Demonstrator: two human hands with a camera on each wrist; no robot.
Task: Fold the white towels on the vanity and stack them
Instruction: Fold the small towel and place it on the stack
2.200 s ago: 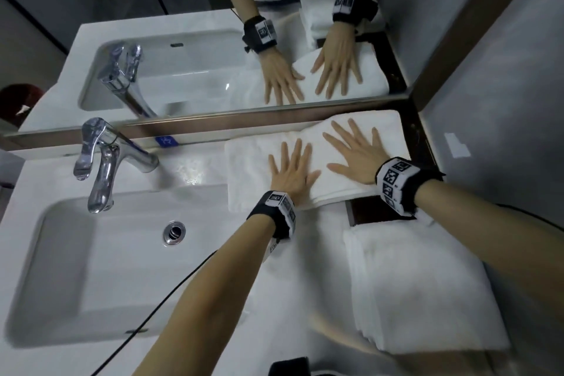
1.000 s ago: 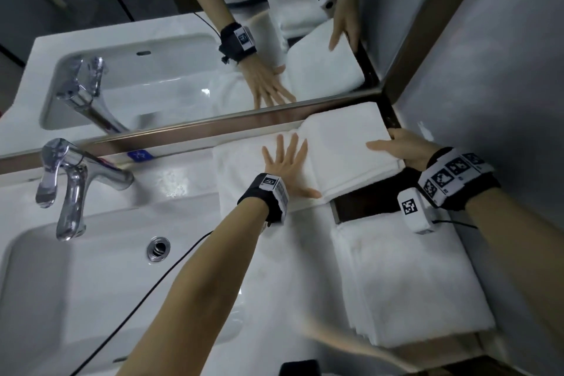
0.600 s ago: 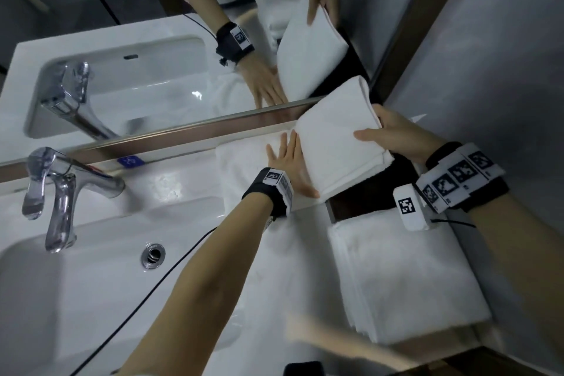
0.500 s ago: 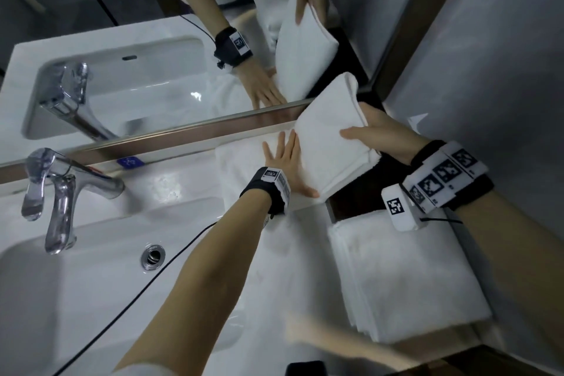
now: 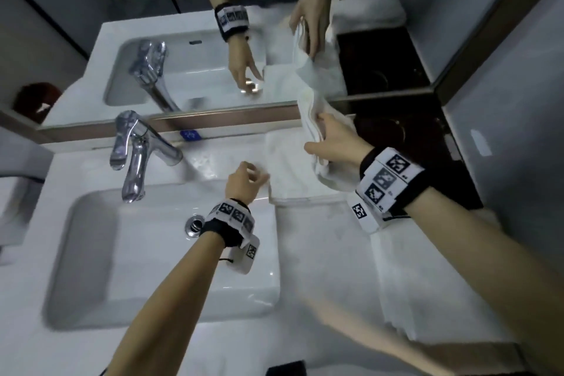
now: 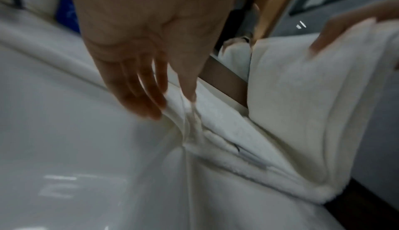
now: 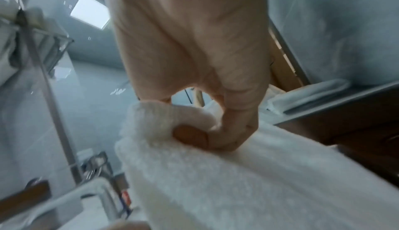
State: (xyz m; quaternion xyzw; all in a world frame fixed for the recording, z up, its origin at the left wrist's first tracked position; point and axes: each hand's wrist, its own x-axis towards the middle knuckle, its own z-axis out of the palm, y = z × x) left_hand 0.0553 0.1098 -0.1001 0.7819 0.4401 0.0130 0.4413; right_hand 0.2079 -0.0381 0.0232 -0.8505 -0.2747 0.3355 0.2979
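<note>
Lower right of the head view, a stack of folded towels [image 5: 427,284] lies on the white surface [image 5: 317,253] beside the sink [image 5: 91,253]. Further in, mid-frame, the left hand [image 5: 244,181] hangs by the near left corner of the towel [image 5: 290,168]; its fingers [image 6: 138,90] are loosely extended, touching the edge. Right of it, the right hand [image 5: 335,143] pinches the towel's raised half between thumb and fingers. Behind stand the faucet [image 5: 134,149] and mirror [image 5: 213,40].
</note>
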